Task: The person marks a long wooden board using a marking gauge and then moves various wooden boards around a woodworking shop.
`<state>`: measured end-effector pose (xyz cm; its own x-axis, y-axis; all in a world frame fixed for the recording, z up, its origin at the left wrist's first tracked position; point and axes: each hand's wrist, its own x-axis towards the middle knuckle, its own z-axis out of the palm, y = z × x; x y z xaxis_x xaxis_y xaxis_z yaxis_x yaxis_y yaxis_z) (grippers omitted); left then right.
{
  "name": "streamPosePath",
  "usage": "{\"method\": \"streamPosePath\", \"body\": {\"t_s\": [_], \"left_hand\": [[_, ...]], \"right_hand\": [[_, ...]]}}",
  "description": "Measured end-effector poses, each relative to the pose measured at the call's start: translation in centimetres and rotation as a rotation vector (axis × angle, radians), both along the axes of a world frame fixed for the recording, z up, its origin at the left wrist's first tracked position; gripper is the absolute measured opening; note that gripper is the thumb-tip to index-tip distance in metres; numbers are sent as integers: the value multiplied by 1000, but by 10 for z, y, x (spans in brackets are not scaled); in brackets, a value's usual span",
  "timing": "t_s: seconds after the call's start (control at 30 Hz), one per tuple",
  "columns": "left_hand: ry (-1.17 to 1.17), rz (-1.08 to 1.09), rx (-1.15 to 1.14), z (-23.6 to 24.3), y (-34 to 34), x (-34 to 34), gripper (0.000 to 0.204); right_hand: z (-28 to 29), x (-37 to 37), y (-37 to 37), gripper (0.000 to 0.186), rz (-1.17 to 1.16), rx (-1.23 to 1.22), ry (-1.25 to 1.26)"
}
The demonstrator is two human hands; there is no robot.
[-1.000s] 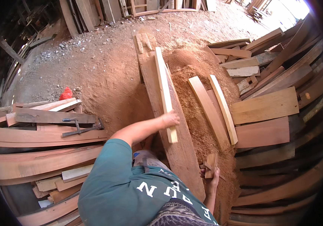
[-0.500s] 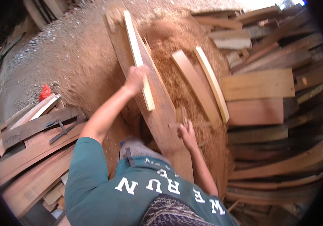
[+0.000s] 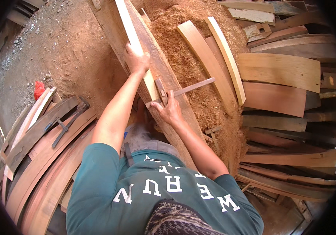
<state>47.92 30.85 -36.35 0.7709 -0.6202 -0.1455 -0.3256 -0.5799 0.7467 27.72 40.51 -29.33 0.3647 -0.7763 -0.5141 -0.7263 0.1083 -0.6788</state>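
Note:
A pale wooden strip (image 3: 129,29) lies lengthwise on a thick, worn plank (image 3: 164,64). My left hand (image 3: 137,61) is closed around the strip partway along, its thumb on the upper side. At the strip's near end, my right hand (image 3: 170,112) grips a wooden marking gauge (image 3: 195,86). The gauge's long stem crosses the strip and plank and sticks out to the right. Its head block rests against the strip's near end, just ahead of my right fingers. Exactly where the gauge touches the wood is partly hidden by those fingers.
Sawdust heaps right of the plank, with two long boards (image 3: 205,58) (image 3: 227,58) and a small T-shaped wooden tool (image 3: 213,132) on it. Stacked curved planks (image 3: 279,70) fill the right side. At left, more boards (image 3: 38,164) carry a dark metal clamp (image 3: 62,129); a red bag (image 3: 39,90) lies beyond.
My right hand has brought the marking gauge from the plank's right edge up and left onto the strip's near end. My left hand still holds the strip; the view has shifted.

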Motion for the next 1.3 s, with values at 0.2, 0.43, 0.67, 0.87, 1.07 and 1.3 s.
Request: {"method": "streamPosePath", "body": {"t_s": [0.2,0.43,0.67,0.87,1.07,1.3], "left_hand": [[40,0,-23,-5,-3,4,80],[24,-3,-28,-11,6,4,84],[31,2,-16,-18,-6,11,83],[64,8,-95,-14,22,-20,88],[275,-134,161,46,183,-161,111],[207,-126,73,26,138,-109,116]], "right_hand": [[-4,43,-46,71,19,-72,-61],[12,17,-18,74,38,-41,69],[12,7,-12,87,19,6,26],[13,-112,60,74,-130,95,91],[41,-143,5,57,-332,34,68],[36,-21,-78,59,-192,11,-49]]}}
